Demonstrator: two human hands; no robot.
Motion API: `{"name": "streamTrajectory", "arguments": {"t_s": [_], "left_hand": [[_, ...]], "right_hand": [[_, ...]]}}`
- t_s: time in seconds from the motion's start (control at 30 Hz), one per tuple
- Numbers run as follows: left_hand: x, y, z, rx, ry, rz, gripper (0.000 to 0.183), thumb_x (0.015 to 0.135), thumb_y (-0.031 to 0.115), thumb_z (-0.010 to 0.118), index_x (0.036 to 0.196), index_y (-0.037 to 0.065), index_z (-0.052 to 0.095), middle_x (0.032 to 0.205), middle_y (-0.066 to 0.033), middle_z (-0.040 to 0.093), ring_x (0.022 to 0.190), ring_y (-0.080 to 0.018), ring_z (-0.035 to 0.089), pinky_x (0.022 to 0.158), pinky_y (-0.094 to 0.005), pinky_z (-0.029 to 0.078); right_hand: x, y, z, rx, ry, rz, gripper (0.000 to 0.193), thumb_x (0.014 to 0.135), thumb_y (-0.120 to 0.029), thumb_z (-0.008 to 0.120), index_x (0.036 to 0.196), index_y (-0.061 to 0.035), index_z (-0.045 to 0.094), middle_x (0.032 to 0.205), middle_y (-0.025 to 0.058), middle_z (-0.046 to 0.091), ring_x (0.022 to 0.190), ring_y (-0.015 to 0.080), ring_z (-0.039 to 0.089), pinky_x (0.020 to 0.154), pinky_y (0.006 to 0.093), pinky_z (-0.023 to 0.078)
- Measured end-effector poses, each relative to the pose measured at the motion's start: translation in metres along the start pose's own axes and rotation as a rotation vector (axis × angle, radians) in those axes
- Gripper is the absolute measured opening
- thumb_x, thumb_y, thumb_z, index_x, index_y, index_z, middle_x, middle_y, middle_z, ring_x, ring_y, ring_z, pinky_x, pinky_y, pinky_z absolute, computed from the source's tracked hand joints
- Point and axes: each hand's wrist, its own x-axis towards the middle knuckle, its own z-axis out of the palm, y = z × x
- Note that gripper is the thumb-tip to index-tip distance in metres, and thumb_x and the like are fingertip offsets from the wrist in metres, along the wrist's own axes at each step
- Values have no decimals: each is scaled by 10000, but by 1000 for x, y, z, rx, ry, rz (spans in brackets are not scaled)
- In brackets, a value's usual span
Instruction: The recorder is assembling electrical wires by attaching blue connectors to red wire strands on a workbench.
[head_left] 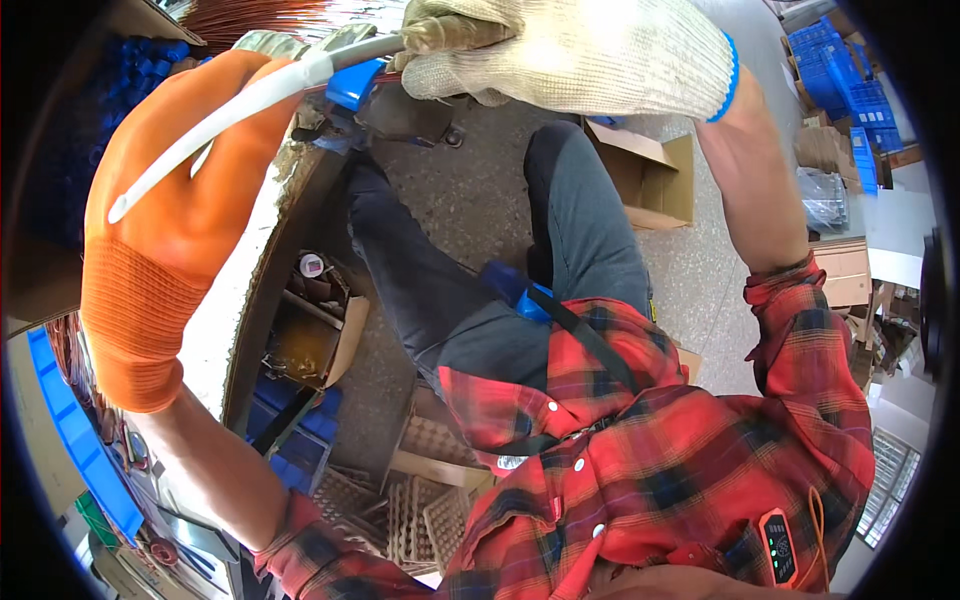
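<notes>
My left hand [190, 170], in an orange glove with a ribbed cuff, is at the upper left above the edge of the workbench [215, 330]. Its fingers look curled at the top, and what they hold is hidden. A long tool handle [225, 125], grey toward the right and white-sleeved at its free end, slants across this glove. In a pale knitted glove with a blue hem, my right hand [570, 55] is at the top centre, its fingers closed round the grey end. The glove's fingertips are stained brown. The tool's working end does not show.
Copper-coloured wires [255, 18] lie beyond my hands. Blue parts [150, 62] fill a carton at the far left. Below the bench stand an open box [345, 340] and egg-carton trays [415, 520]. Another cardboard box [665, 180] is on the floor, with blue crates [830, 65] farther right.
</notes>
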Motion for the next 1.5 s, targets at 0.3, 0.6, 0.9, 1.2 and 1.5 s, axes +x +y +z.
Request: {"name": "streamTrajectory", "arguments": {"t_s": [0.3,0.6,0.9,1.2,1.5], "left_hand": [[1,29,2,-898,-70,-667,314,1158,231,623,1252,-45,740,1049,-147,784,989,-263,766,934,-368,597],[10,30,-9,-366,-111,-387,303,1111,206,740,1312,-20,760,1077,-155,796,1001,-269,770,922,-368,607],[31,109,31,-394,252,-1021,235,1078,227,716,921,52,702,804,-214,672,780,-458,658,707,-550,502],[19,98,33,-606,344,-1013,346,1071,304,669,856,34,695,851,-254,726,862,-491,705,779,-572,543],[8,103,49,-730,461,-987,359,1096,328,616,938,32,743,943,-282,761,945,-517,717,869,-603,562]], "right_hand": [[-4,35,12,-103,77,-104,237,935,-323,834,948,-86,831,835,137,767,723,313,758,669,411,601],[4,48,26,-106,420,-645,150,902,-185,817,901,-35,817,739,162,720,671,329,731,645,418,595],[-35,-36,88,374,479,299,249,1009,-312,787,939,-75,807,838,183,758,789,388,766,692,481,604],[-50,4,23,520,-166,336,423,1098,-150,707,1513,-66,708,975,36,789,754,79,624,682,272,512],[-26,-2,21,34,35,-342,379,1018,-61,798,1389,-8,743,1224,167,828,1079,230,837,914,338,647]]}}
